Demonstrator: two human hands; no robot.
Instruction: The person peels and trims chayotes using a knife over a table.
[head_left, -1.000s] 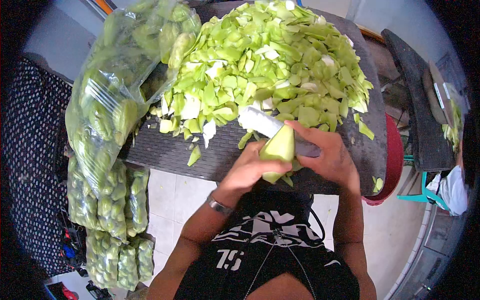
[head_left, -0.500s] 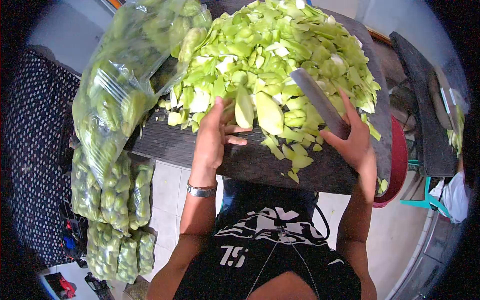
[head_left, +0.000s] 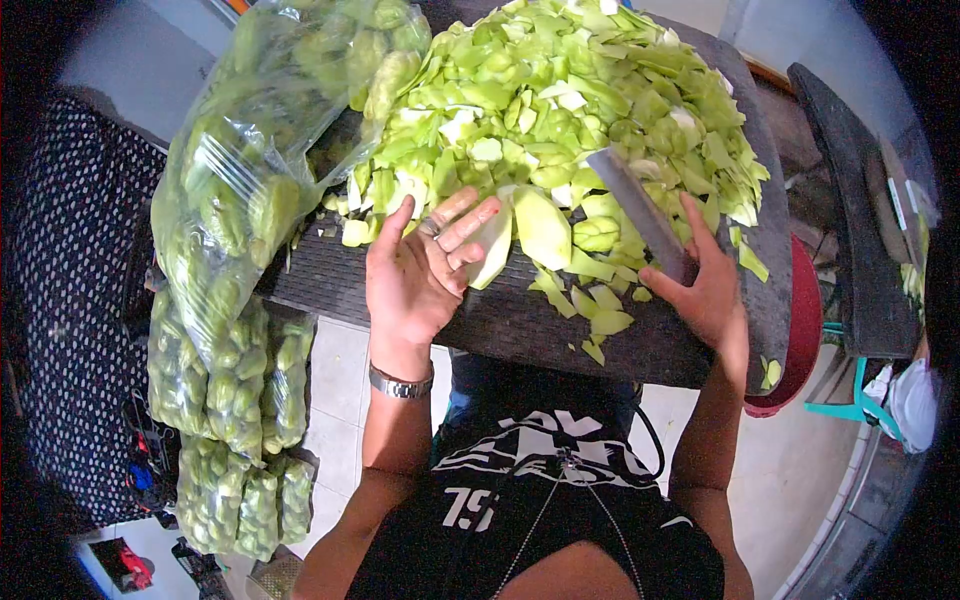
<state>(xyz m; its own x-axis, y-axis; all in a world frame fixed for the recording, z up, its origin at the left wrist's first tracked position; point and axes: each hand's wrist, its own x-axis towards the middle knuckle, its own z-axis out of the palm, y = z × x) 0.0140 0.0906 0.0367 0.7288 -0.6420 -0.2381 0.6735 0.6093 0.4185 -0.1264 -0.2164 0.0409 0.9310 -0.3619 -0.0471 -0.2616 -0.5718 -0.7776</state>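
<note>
My left hand (head_left: 425, 280) is turned palm up at the near edge of the pile, fingers apart and holding nothing. Just beyond its fingertips lies a pale green cut piece (head_left: 494, 250), partly covered by the fingers. A larger peeled piece, probably chayote (head_left: 543, 228), rests to its right. My right hand (head_left: 708, 295) is closed around the near end of a knife with a broad grey blade (head_left: 635, 205); its handle is hidden. The blade points away and left, over the heap of green slices and peelings (head_left: 560, 100).
A clear plastic bag of whole green chayotes (head_left: 225, 190) sits at the left of the dark board (head_left: 480, 335). Several more filled bags (head_left: 235, 390) are below it. A red tub (head_left: 800, 330) stands under the right edge, with a teal stool (head_left: 855, 405) beyond.
My left hand has turned palm up, and its fingers have spread. The cut piece beside it now leans and sits slightly nearer. My right hand and the knife have barely moved.
</note>
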